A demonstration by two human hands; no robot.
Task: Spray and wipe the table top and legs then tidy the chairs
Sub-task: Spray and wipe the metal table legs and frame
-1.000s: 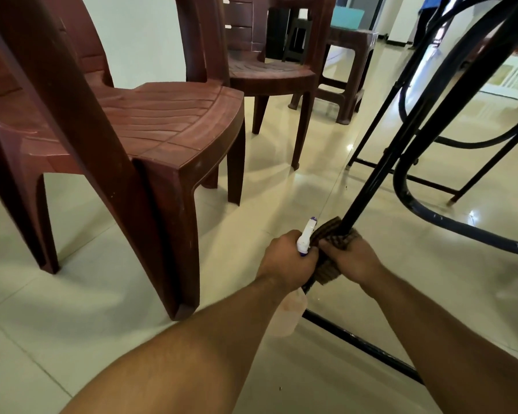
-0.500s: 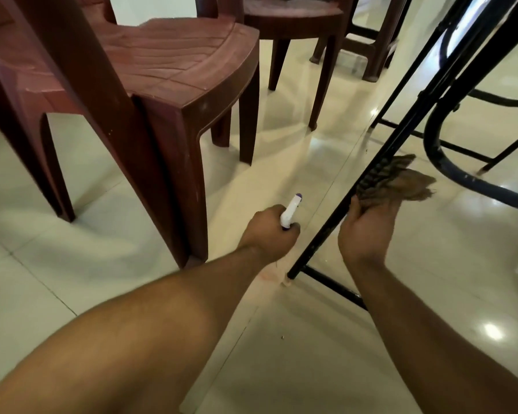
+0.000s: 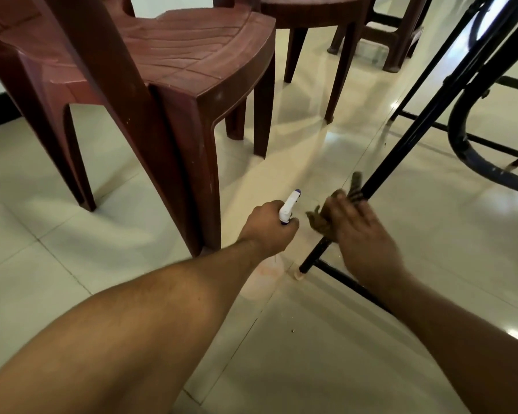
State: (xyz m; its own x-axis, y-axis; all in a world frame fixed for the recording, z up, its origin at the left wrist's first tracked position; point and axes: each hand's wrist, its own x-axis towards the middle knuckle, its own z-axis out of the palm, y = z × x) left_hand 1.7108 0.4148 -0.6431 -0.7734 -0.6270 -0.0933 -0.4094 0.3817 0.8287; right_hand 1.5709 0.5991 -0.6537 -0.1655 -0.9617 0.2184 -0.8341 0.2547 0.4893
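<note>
Right hand point(image 3: 356, 227) with cloth point(image 3: 320, 223) on table leg point(image 3: 401, 144); sprayer point(image 3: 289, 204) in left hand point(image 3: 266, 230)

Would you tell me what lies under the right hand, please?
A brown cloth, held against the black table leg. The right hand covers the leg there.
</note>
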